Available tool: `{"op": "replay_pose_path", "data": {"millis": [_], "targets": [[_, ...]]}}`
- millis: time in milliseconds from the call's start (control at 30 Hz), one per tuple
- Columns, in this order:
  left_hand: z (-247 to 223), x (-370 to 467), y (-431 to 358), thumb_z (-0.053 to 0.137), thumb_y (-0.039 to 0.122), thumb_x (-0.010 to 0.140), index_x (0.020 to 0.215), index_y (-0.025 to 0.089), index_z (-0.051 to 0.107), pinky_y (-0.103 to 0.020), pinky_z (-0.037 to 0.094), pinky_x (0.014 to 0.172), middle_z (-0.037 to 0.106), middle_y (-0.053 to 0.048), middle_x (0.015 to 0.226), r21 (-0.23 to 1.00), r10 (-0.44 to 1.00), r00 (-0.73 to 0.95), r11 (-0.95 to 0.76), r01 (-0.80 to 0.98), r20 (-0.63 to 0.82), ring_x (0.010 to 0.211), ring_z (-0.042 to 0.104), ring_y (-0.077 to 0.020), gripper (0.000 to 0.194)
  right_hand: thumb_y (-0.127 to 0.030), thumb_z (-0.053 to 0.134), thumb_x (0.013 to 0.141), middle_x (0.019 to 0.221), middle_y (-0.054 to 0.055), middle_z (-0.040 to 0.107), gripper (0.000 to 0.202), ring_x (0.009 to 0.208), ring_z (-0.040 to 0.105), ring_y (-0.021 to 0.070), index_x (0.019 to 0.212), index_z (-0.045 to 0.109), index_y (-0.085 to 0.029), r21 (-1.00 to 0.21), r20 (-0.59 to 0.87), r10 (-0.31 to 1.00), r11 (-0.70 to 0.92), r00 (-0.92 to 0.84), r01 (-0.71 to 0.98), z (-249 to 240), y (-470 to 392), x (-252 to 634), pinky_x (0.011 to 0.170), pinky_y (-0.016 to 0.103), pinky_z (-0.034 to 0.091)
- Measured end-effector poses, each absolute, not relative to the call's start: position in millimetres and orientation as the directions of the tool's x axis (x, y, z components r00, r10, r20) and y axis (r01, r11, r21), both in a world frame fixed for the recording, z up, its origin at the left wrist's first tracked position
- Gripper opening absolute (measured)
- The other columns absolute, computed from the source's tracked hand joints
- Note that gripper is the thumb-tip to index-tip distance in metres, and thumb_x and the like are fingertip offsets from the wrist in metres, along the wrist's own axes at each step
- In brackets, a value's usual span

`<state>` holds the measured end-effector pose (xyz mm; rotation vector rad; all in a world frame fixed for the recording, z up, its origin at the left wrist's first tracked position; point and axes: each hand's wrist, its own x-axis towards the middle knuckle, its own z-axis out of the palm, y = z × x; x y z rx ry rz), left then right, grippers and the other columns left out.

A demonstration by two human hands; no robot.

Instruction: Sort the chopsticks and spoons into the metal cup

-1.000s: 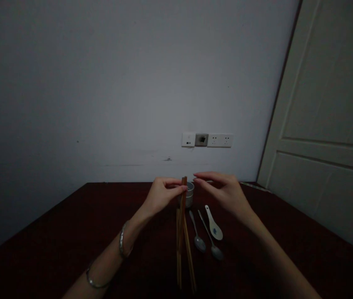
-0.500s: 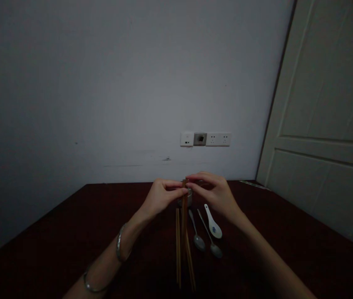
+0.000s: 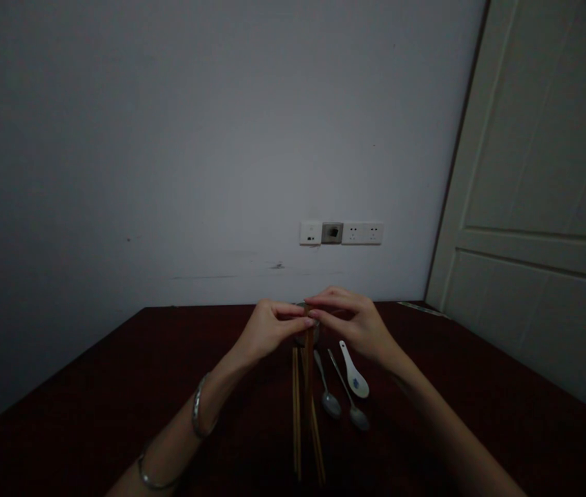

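Note:
My left hand (image 3: 270,328) and my right hand (image 3: 347,319) meet in front of me, both pinching the upper end of some brown chopsticks (image 3: 308,373). These chopsticks hang down from the fingertips; how many there are I cannot tell. Behind the fingers stands a small cup-like container (image 3: 300,338), mostly hidden. Below lie lighter chopsticks (image 3: 296,414) on the dark red table (image 3: 210,428). To their right are a metal spoon (image 3: 330,405), a second metal spoon (image 3: 359,418) and a white soup spoon (image 3: 357,383) with a blue mark.
The table's far edge meets a pale wall (image 3: 220,152). On the wall are a switch plate (image 3: 310,233) and power sockets (image 3: 363,233). A panelled door (image 3: 535,207) rises at the right. A thin flat strip (image 3: 422,308) lies at the back right corner.
The right fingers have come in closer over the top of the held chopsticks, toward the left fingertips. The chopsticks' top end sits slightly lower. The spoons and loose chopsticks have stayed put.

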<state>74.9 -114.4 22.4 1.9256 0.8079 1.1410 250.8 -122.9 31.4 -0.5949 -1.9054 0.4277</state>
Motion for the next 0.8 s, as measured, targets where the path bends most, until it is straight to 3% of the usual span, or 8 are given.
{"op": "replay_pose_path", "data": {"millis": [400, 800], "targets": [[20, 75, -113, 0.066, 0.033, 0.068, 0.081, 0.014, 0.072, -0.029, 0.048, 0.068, 0.07, -0.007, 0.078, 0.86, 0.818, 0.415, -0.491, 0.141, 0.399, 0.071, 0.062, -0.0172, 0.024, -0.032, 0.06, 0.077, 0.08, 0.005, 0.064, 0.019, 0.073, 0.059, 0.014, 0.09, 0.07, -0.022, -0.547, 0.726, 0.575, 0.815, -0.377, 0.191, 29, -118, 256, 0.063, 0.027, 0.047], [28, 75, -123, 0.066, 0.031, 0.068, 0.077, 0.015, 0.072, -0.028, 0.048, 0.064, 0.069, -0.007, 0.076, 0.861, 0.808, 0.439, -0.49, 0.134, 0.392, 0.068, 0.062, -0.0162, 0.02, -0.028, 0.06, 0.078, 0.079, 0.002, 0.065, 0.025, 0.072, 0.058, 0.0128, 0.102, 0.066, -0.026, -0.507, 0.729, 0.545, 0.836, -0.413, 0.209, 36, -127, 260, 0.061, 0.027, 0.047]]}}
